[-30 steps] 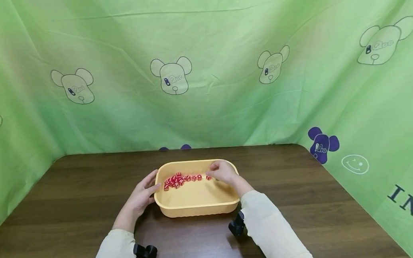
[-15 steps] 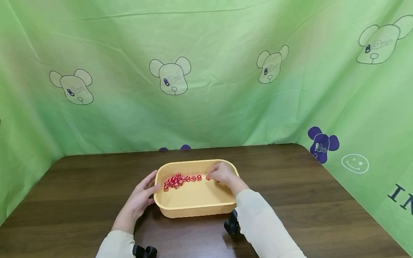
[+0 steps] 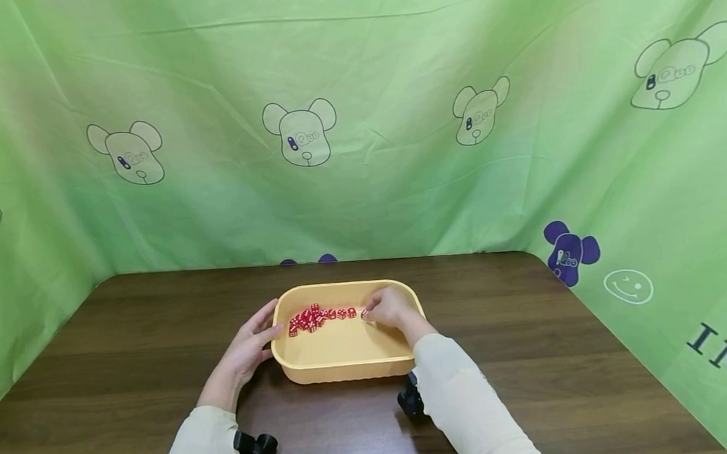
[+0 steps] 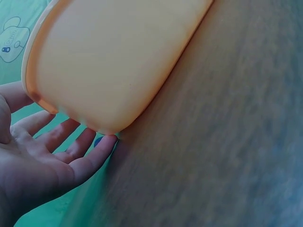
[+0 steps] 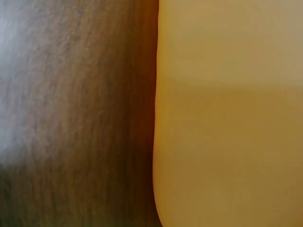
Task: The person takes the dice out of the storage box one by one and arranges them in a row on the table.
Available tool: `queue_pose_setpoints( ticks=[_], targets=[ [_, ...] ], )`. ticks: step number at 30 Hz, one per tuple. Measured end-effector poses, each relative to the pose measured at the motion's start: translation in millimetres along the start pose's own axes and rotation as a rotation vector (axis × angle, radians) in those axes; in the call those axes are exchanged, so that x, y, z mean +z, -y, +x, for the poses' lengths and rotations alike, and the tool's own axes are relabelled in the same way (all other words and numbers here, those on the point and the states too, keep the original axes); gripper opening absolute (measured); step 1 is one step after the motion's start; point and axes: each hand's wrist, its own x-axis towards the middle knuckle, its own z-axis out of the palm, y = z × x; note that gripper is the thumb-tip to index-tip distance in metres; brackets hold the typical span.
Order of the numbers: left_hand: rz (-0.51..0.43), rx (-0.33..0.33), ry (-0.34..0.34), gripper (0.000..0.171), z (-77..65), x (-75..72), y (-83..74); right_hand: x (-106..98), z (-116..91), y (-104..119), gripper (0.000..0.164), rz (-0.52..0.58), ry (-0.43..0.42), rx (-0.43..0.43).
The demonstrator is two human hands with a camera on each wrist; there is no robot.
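Observation:
A yellow plastic tub (image 3: 348, 371) sits on the table, with a pile of red dice (image 3: 307, 319) at the left inside it and several more dice in a row running right from the pile. My left hand (image 3: 248, 344) holds the tub's left end, thumb over the rim; in the left wrist view its fingers (image 4: 94, 158) spread against the outer wall. Inside the tub, my right hand (image 3: 393, 311) pinches one red die (image 3: 364, 314) at the right end of the row, mostly covered by the fingertips. The right wrist view shows only the tub wall (image 5: 227, 132) and tabletop.
The dark wooden table (image 3: 127, 384) extends around the tub. A green curtain (image 3: 400, 203) with bear-head drawings hangs behind and along both sides. Black wrist cameras (image 3: 256, 449) sit under the cream sleeves.
My right hand has lowered a little into the tub, bringing the pinched die slightly left, closer to the row. The forearm has shifted left. My left hand stays on the rim.

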Motion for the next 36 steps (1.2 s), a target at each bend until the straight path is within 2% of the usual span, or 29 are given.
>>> queue_pose_setpoints(
  ticks=[11, 20, 25, 32, 36],
  targets=[
    [-0.019, 0.012, 0.015, 0.057, -0.2, -1.1, 1.2, 4.3, 3.1, -0.4, 0.013, -0.097, 0.011, -0.037],
    [-0.064, -0.004, 0.023, 0.057, 0.2, -1.6, 1.7, 4.4, 1.6, 0.6, 0.010, -0.141, 0.012, -0.122],
    [-0.071, -0.006, 0.017, 0.057, -0.3, -1.8, 2.2, 4.4, 0.8, 0.8, 0.007, -0.112, 0.021, -0.141],
    [-0.095, -0.005, 0.026, 0.058, 1.6, -3.1, 4.6, 2.4, -3.7, 2.7, 0.006, 0.030, 0.082, -0.154],
    [-0.117, -0.004, 0.023, 0.057, 1.5, -4.3, 5.1, 1.9, -4.7, 2.9, 0.006, 0.093, 0.083, -0.206]
  ],
)
